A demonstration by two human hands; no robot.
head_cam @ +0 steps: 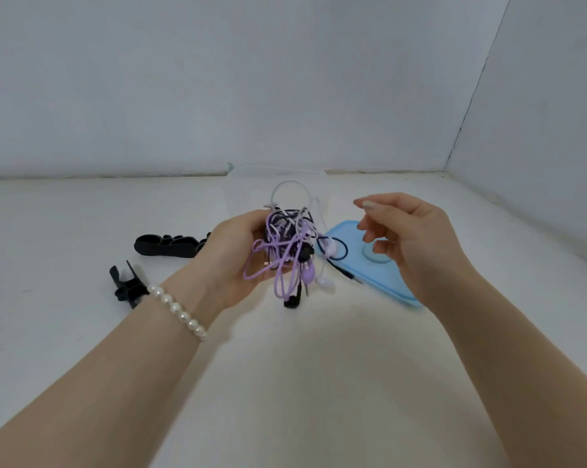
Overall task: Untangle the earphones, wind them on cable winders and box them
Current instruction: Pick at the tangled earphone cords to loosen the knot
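The left hand (238,255) is raised above the white surface (285,366), its fingers curled round a tangled bundle of earphones (287,244) in purple, black and white, so the knot sits in the palm with loops spilling out past the fingertips. A white loop stands up above the fingers, and purple loops, a white earbud and a black plug hang below them. The right hand (410,241) hovers just beside the bundle without touching it, fingers loosely spread and holding nothing, the thumb pointing toward the cords. Under the right fingers, flat on the surface, lies a light blue lid (379,275). Beyond the left fingers, two black cable winders (167,246) rest on the surface, one near the knuckles and the other (126,287) by the wrist, which wears a pearl bracelet (179,312).
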